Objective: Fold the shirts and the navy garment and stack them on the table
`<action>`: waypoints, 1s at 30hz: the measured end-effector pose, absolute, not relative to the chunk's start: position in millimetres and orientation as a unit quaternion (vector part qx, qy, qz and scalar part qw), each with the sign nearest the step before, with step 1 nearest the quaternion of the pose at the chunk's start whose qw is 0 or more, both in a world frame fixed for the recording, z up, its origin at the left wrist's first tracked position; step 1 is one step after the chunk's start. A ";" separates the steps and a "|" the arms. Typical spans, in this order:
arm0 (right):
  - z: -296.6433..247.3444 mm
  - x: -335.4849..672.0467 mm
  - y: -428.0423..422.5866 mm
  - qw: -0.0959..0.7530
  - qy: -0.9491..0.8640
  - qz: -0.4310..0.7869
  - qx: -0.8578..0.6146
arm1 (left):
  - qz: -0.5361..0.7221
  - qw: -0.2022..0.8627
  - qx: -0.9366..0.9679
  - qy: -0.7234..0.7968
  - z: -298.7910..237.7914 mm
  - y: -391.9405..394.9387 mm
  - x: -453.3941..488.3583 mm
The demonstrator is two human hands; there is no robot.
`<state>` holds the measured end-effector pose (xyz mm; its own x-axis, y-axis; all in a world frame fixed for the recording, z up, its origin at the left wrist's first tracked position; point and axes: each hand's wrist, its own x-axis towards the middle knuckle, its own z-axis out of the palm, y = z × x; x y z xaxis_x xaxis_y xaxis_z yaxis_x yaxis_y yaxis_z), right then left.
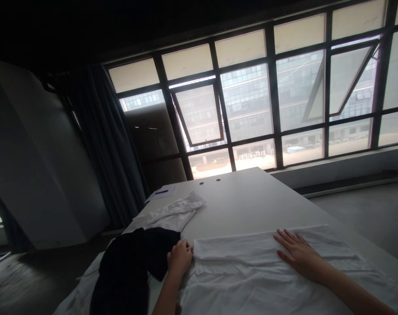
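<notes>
One flat, open right hand [296, 254] rests on white cloth [244, 273]; left hand [181, 256], grip unclear, curls at the cloth's nine-o'clock edge.

My left hand [181, 257], curled, left forearm [167, 289] slanted, my right hand [299, 255], palm down, fingers [285, 238] parted, right forearm [353, 292] extended diagonally

Your spread cloth [238, 262] is white, the garment [126, 267] beside it black; you face a white table [244, 197], dark blue curtain [103, 131], black window frames [274, 96].
</notes>
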<state>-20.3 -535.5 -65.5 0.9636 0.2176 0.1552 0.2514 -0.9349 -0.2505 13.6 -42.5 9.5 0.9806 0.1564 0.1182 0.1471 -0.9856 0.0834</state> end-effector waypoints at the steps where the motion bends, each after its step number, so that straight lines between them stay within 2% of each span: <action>1: -65.7 -20.2 -535.7 0.135 -0.118 -0.062 -0.982 | 0.068 0.032 0.994 0.076 11.1 -43.6 12.9; 12: -63.9 -21.1 -536.3 0.137 -0.122 -0.065 -0.981 | 0.098 -0.005 0.993 0.063 22.5 -57.4 3.3; 17: -61.4 -23.0 -536.4 0.137 -0.119 -0.062 -0.982 | 0.112 0.016 0.991 -0.074 33.8 -85.0 -1.8; 22: -58.9 -24.3 -536.2 0.140 -0.119 -0.061 -0.981 | 0.056 0.035 0.983 -0.172 22.0 -110.4 -7.1; 26: -60.4 -23.8 -537.1 0.139 -0.116 -0.065 -0.981 | -0.022 0.042 0.989 -0.142 6.8 -115.9 -8.8; 30: -62.7 -23.0 -538.0 0.134 -0.115 -0.071 -0.982 | -0.042 0.020 0.996 -0.073 6.1 -115.5 -9.6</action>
